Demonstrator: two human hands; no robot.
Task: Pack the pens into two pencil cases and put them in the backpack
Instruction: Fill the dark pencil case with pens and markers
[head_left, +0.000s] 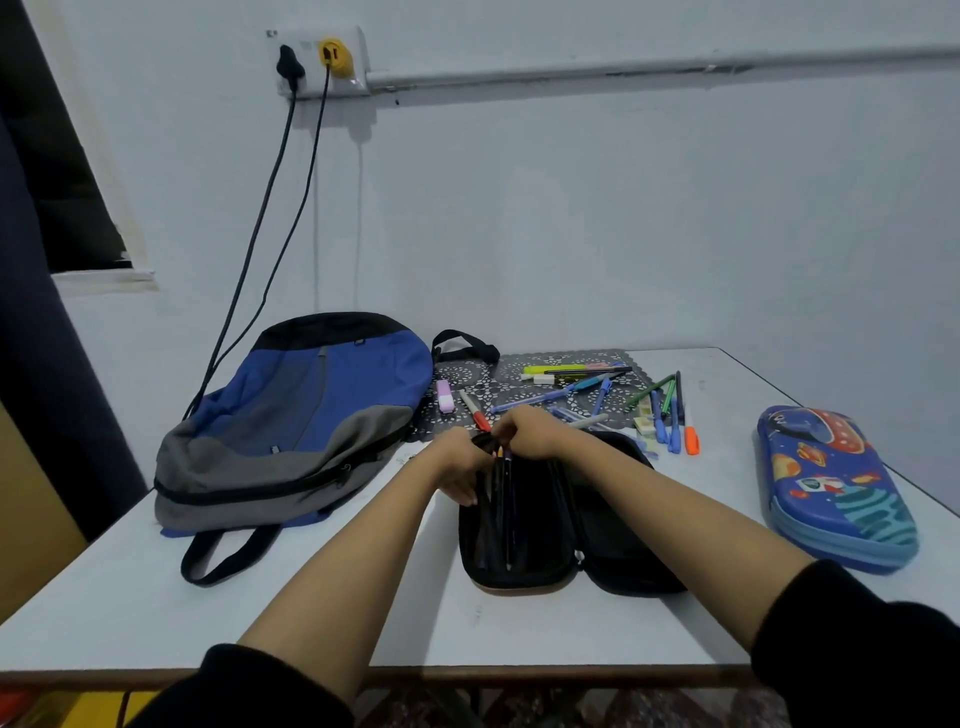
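Observation:
A black pencil case (597, 535) lies open flat at the table's middle, with a few dark pens (503, 499) in its left half. My left hand (460, 462) grips the case's far left edge. My right hand (524, 428) pinches the top ends of those pens at the case's far end. Several loose pens and markers (582, 387) lie scattered behind the case on a patterned mat. A blue space-print pencil case (836, 488) lies closed at the right. The blue and grey backpack (291, 415) lies flat at the left, its zip closed.
A red marker (475, 410) and a pink eraser (445, 396) lie near the backpack's top. An orange highlighter (691, 441) and small erasers sit right of the black case. Two cables (270, 218) hang from a wall socket behind the backpack. The table's front edge (467, 670) is near my arms.

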